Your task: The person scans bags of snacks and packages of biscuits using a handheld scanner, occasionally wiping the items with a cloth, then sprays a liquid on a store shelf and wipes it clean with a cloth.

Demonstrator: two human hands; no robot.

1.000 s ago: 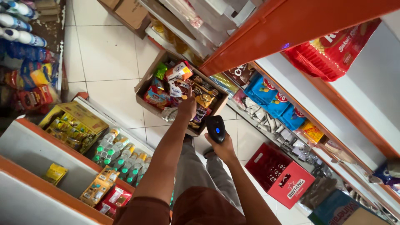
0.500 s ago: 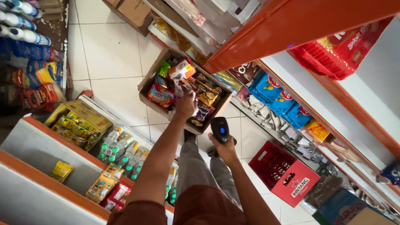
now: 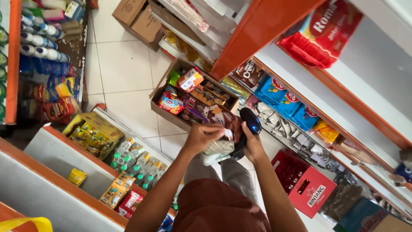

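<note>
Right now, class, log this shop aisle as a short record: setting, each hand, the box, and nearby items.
Setting: shop aisle, tiled floor, orange-edged shelves
Left hand: fingers closed on a snack packet
Right hand: holding a black handheld scanner beside the packet
Cardboard box: on the floor, open, full of assorted snack packs
Nearby: red crate at right; small bottles on the low left shelf

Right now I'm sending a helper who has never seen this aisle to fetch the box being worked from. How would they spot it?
On the pale tiled floor, at the foot of the orange-edged shelves, sits an open cardboard box packed with mixed snack packets. It lies just beyond the left hand. Unlike the cardboard boxes farther up the aisle, its top is open, showing bright wrappers.
</note>
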